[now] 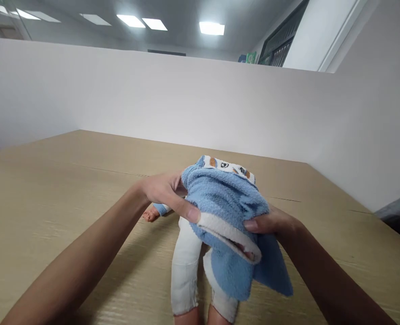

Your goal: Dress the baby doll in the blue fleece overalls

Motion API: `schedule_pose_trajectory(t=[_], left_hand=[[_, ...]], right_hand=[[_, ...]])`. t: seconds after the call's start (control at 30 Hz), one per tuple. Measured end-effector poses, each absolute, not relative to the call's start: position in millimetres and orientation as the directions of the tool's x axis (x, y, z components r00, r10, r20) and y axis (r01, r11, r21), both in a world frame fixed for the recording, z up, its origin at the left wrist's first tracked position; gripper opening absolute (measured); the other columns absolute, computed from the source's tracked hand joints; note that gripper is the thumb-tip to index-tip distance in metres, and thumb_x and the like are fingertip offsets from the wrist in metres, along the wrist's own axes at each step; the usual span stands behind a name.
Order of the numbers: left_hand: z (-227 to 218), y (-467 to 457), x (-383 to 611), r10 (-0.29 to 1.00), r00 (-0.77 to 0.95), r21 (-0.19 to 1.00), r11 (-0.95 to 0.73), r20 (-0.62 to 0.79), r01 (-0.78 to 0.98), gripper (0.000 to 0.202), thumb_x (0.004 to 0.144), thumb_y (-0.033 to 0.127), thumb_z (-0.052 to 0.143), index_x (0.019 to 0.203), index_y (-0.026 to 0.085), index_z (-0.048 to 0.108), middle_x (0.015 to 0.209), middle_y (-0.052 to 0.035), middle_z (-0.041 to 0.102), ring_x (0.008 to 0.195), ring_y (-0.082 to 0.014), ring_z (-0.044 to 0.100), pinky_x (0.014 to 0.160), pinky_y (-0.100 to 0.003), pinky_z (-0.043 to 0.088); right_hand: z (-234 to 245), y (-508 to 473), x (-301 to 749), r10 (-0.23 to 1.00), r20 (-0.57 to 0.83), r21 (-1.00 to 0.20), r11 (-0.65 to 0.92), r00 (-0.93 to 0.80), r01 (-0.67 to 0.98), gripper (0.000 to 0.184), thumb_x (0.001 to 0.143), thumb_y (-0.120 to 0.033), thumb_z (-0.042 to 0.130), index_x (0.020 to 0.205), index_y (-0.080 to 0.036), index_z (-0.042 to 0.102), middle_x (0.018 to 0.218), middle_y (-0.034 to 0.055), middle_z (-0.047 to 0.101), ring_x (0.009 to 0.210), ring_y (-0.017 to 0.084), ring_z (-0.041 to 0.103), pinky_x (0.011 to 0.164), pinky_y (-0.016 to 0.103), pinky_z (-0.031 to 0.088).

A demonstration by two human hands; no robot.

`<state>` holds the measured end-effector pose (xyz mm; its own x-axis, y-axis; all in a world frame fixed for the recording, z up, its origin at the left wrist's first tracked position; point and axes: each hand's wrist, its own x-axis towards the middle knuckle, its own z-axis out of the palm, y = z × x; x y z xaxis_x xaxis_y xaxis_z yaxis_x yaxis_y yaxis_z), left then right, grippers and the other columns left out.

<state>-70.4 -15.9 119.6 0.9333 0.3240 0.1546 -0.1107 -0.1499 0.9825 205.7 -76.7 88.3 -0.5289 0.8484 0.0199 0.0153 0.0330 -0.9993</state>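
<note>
A doll lies on the wooden table [67, 189], its legs in white trousers [185, 266] pointing toward me. A light blue fleece garment [225, 203] with a white hem and a patterned band at the top is bunched over the doll's upper body. My left hand [164, 192] grips the garment's left side, thumb pressed on the white hem. My right hand [271, 222] pinches the right side of the same garment. A small doll hand [150, 215] in a blue sleeve sticks out beneath my left wrist. The doll's head is hidden.
White partition walls [152, 99] enclose the table at the back and right. The tabletop shows seams running across it. Ceiling lights and a dark window frame show above the partition.
</note>
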Motion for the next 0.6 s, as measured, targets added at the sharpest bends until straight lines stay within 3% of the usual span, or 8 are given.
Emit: schedule_pose_trajectory(t=[0.07,0.17,0.23,0.3,0.4,0.53,0.6], left_hand=[[118,-19,-71,0.393,0.904,0.981,-0.158,0.169,-0.114,0.03,0.078,0.042,0.09,0.074,0.019,0.071,0.061,0.0002,0.065,0.077,-0.0212,0.072,0.084,-0.03,0.063],[117,-32,-71,0.485,0.856,0.983,-0.138,0.175,-0.123,0.027,0.083,0.043,0.087,0.081,0.02,0.073,0.068,0.0009,0.068,0.09,-0.0212,0.074,0.086,-0.027,0.061],[116,-50,-70,0.526,0.831,0.983,-0.122,0.182,-0.138,0.028,0.085,0.044,0.084,0.096,0.019,0.077,0.078,-0.0006,0.075,0.101,-0.0241,0.075,0.095,-0.032,0.061],[114,-77,-68,0.57,0.8,0.982,-0.138,0.186,-0.13,0.042,0.087,0.043,0.083,0.119,0.017,0.075,0.106,-0.0053,0.08,0.116,-0.0278,0.072,0.106,-0.037,0.057],[99,-127,-64,0.7,0.697,0.987,-0.141,0.152,-0.074,0.056,0.087,0.04,0.085,0.137,0.019,0.069,0.136,-0.0089,0.074,0.129,-0.0294,0.067,0.112,-0.037,0.053],[61,-190,-60,0.929,0.37,0.999,0.012,-0.026,0.039,0.048,0.094,0.046,0.075,0.132,0.018,0.071,0.128,-0.0113,0.078,0.119,-0.0306,0.071,0.107,-0.04,0.056],[38,-213,-60,0.974,0.225,0.995,-0.004,-0.019,0.104,0.049,0.094,0.051,0.073,0.129,0.018,0.073,0.122,-0.0122,0.079,0.117,-0.0338,0.071,0.105,-0.045,0.058]], right_hand=[[92,-76,204,0.768,-0.012,-0.999,-0.029,-0.64,-0.016,0.076,0.068,-0.05,0.093,0.135,-0.022,0.069,0.118,0.009,0.078,0.117,0.034,0.074,0.108,0.048,0.056],[102,-84,200,0.714,0.027,-0.999,0.037,-0.7,-0.001,0.083,0.064,-0.04,0.098,0.138,-0.023,0.067,0.127,0.0094,0.076,0.123,0.034,0.071,0.107,0.045,0.058],[109,-97,195,0.774,0.06,-0.993,0.108,-0.63,0.039,0.076,0.071,-0.035,0.095,0.14,-0.024,0.066,0.132,0.0087,0.074,0.126,0.033,0.069,0.107,0.042,0.058],[115,-116,187,0.86,0.107,-0.979,0.178,-0.5,0.097,0.058,0.082,-0.033,0.086,0.136,-0.024,0.067,0.131,0.0079,0.075,0.124,0.03,0.07,0.109,0.041,0.057],[115,-147,177,0.922,0.152,-0.946,0.24,-0.356,0.218,0.039,0.09,-0.029,0.074,0.128,-0.023,0.07,0.125,0.0075,0.077,0.116,0.027,0.072,0.108,0.041,0.056],[100,-180,168,0.947,0.147,-0.858,0.266,-0.286,0.439,0.032,0.084,-0.022,0.068,0.115,-0.021,0.07,0.113,0.0065,0.077,0.105,0.027,0.071,0.103,0.043,0.056],[89,-192,163,0.951,0.136,-0.805,0.269,-0.277,0.529,0.033,0.079,-0.021,0.069,0.112,-0.022,0.069,0.108,0.0066,0.077,0.102,0.028,0.07,0.098,0.042,0.057]])
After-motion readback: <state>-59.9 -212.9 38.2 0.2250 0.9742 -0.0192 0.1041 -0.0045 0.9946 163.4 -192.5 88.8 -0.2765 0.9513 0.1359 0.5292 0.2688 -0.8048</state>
